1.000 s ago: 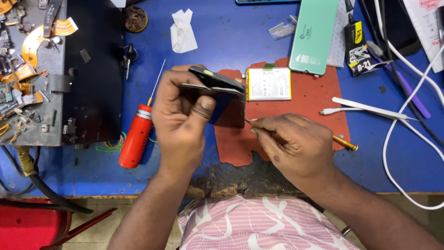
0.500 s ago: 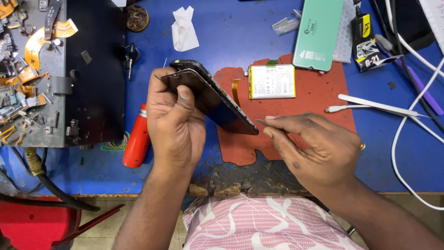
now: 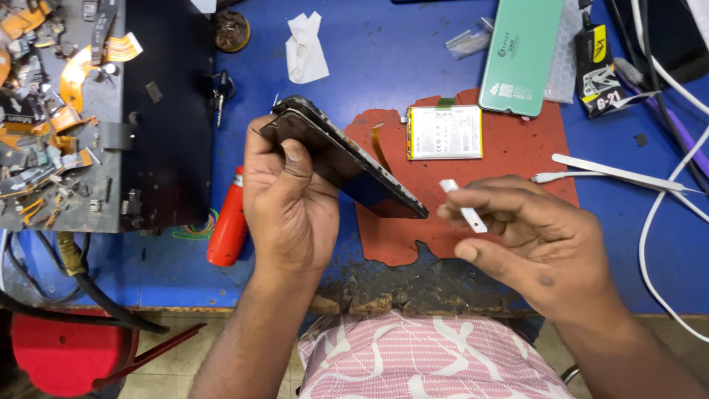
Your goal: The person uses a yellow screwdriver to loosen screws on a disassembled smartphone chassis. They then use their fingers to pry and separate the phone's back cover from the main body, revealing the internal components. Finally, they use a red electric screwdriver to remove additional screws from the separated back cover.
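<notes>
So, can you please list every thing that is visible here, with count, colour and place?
phone body: one, black, tilted, in left hand
small strip: one, white, in right hand fingers
battery: one, white, on red mat
mat: one, red, centre of blue table
back cover: one, green, top right
screwdriver: one, red handle, beside left hand
tweezers: one, white, right
tissue: one, white, top
parts tray: one, grey, left
stool: one, red, bottom left
left hand: gripping phone body
right hand: pinching small strip
</notes>
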